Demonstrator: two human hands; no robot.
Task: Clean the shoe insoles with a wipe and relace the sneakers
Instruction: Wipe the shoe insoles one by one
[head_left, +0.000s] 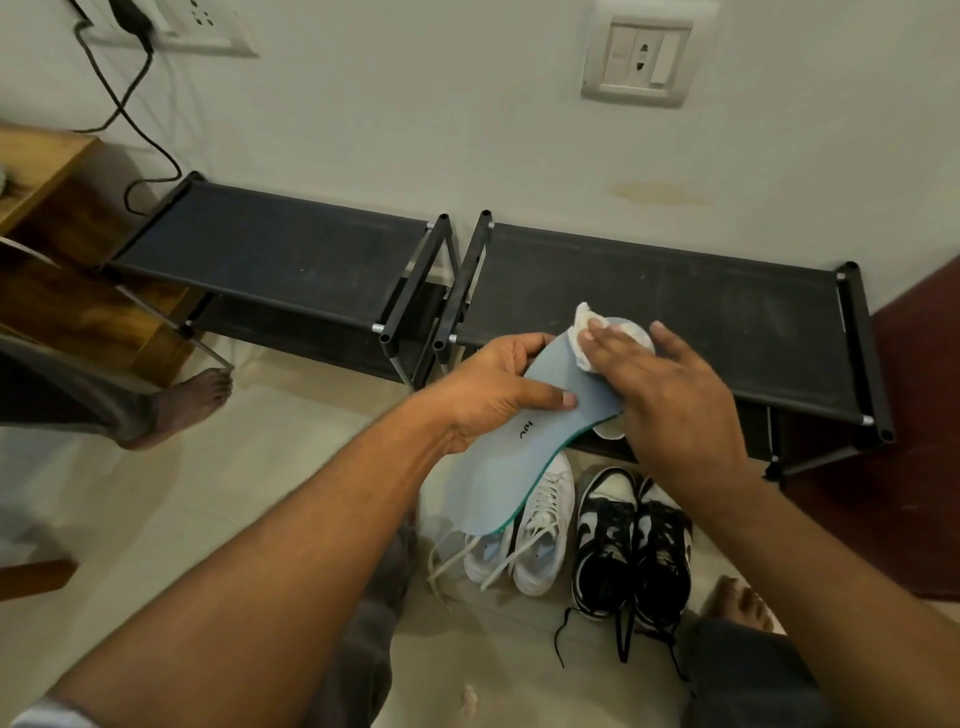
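My left hand (491, 387) grips a pale blue insole (501, 467) by its middle, thumb on top, holding it up over the shoes. My right hand (670, 395) lies flat on the insole's far end and presses a crumpled white wipe (584, 330) against it with straight fingers. Below, on the floor, stands a pair of white sneakers (540, 540) with loose white laces. To their right is a pair of black-and-white sneakers (631, 551) with loose black laces trailing forward.
Two low black fabric shoe racks (270, 249) (727, 322) stand against the wall behind the shoes. A wooden cabinet (57, 249) is at the left with a cable hanging from a wall socket. My bare feet (182, 405) (740, 605) rest on the tiled floor.
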